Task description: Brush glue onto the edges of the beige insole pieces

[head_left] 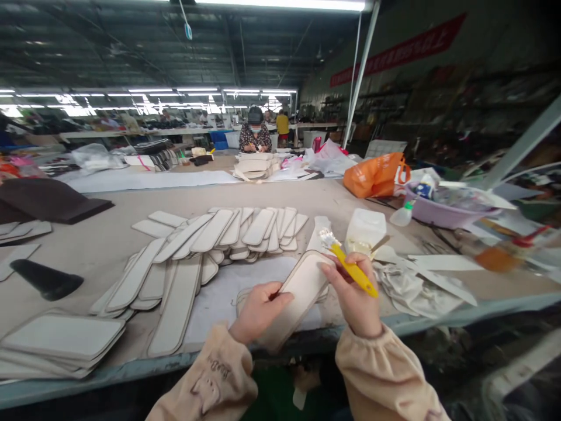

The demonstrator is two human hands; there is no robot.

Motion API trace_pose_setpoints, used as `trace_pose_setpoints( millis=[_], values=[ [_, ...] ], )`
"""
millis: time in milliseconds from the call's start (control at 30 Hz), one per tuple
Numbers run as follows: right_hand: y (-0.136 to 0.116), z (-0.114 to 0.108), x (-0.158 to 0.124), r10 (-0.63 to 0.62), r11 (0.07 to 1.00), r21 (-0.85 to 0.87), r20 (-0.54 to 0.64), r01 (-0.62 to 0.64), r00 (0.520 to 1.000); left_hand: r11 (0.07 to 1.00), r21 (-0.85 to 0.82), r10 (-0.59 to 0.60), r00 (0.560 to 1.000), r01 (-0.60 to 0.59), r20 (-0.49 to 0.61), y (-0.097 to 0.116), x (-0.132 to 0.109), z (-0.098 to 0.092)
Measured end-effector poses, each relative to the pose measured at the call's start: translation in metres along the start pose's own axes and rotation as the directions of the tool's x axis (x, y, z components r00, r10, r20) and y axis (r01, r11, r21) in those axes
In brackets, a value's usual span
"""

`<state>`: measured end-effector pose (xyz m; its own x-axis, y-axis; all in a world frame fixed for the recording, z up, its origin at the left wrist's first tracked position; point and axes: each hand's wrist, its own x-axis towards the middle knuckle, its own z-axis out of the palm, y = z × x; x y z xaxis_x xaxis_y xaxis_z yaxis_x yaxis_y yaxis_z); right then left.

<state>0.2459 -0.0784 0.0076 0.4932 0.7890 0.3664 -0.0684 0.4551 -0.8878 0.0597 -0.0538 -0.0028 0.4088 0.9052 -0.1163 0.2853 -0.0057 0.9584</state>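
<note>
Off-white round-cornered panel (301, 289): at near edge of table (284, 196), pinched by left hand (258, 310) and right hand (355, 292), the latter also clasping yellow-handled brush (352, 269). Apparent step: positioning panel; any brushing would call for lowering bristles (327, 237).
</note>
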Motion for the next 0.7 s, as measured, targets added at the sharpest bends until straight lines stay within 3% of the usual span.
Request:
trace_pose_setpoints(
  millis=[267, 700],
  values=[
    [0.015, -0.010, 0.002, 0.003, 0.993, -0.118, -0.044, -0.008, 0.999, 0.902, -0.401, -0.148, 0.987, 0.161, 0.065, -0.011, -0.016, 0.035],
    [0.018, -0.018, 0.003, -0.017, 0.984, -0.177, -0.051, 0.007, 0.999, 0.895, -0.403, -0.202, 0.979, 0.194, 0.023, -0.012, -0.020, 0.055]
  ],
)
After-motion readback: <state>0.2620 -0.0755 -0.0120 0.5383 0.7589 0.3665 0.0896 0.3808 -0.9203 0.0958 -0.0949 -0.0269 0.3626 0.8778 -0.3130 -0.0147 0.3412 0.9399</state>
